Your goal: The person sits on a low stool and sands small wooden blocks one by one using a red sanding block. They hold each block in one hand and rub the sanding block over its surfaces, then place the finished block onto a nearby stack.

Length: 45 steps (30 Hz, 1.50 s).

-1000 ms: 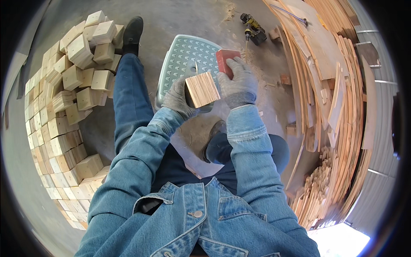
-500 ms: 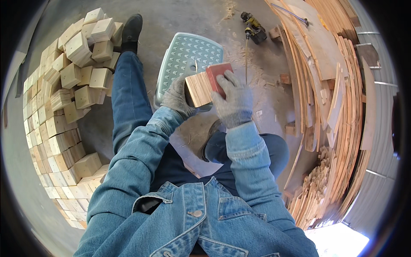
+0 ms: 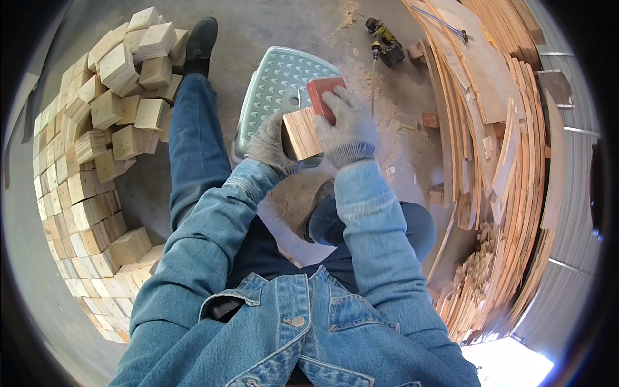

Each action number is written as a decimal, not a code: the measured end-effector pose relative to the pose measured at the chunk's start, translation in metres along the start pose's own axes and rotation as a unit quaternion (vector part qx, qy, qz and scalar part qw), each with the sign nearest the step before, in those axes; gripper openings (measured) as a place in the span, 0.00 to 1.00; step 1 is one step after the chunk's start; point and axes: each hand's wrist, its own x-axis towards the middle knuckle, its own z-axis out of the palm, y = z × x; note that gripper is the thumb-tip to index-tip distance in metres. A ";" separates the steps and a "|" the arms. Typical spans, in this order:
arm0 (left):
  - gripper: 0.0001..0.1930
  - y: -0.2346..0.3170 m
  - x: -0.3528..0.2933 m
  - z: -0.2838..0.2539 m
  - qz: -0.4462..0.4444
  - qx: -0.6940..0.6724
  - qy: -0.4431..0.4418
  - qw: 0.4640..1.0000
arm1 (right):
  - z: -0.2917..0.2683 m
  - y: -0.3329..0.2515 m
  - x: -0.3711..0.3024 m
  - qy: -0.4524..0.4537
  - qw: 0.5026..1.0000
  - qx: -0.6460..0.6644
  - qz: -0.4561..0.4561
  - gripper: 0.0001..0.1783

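Observation:
In grey gloves, both my hands work over a pale green plastic step stool (image 3: 271, 84) with a dimpled top. My left hand (image 3: 269, 143) is wrapped round the left side of a squared wooden block (image 3: 303, 134), whose layered grain faces up. My right hand (image 3: 350, 126) grips a red sanding block (image 3: 320, 98) against the wooden block's far right edge. The right fingers and palm hide part of the sanding block.
Stacked wooden blocks (image 3: 97, 213) form a curved pile on the left, beside my outstretched leg. A yellow and black drill (image 3: 384, 44) with a long bit lies on the sawdust-strewn floor ahead. Long boards (image 3: 516, 168) and thin offcuts (image 3: 471, 284) are piled on the right.
My right hand has slid the sanding block away from me and slightly left along the wooden block. My left hand keeps its hold, nearly still.

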 end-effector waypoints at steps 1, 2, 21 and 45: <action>0.63 0.005 0.000 -0.003 -0.004 0.007 -0.001 1.000 | 0.000 -0.004 0.015 -0.016 1.000 -0.020 0.010 0.26; 0.63 0.005 0.001 -0.003 0.001 0.009 0.000 1.000 | 0.000 -0.005 0.025 -0.031 0.998 -0.040 0.021 0.27; 0.61 0.016 0.006 -0.015 -0.058 -0.011 -0.061 0.996 | -0.037 -0.009 -0.097 -0.017 1.000 0.001 0.004 0.29; 0.59 0.006 0.007 -0.007 -0.035 -0.013 -0.060 0.998 | -0.021 -0.010 -0.109 0.040 0.997 0.042 -0.051 0.27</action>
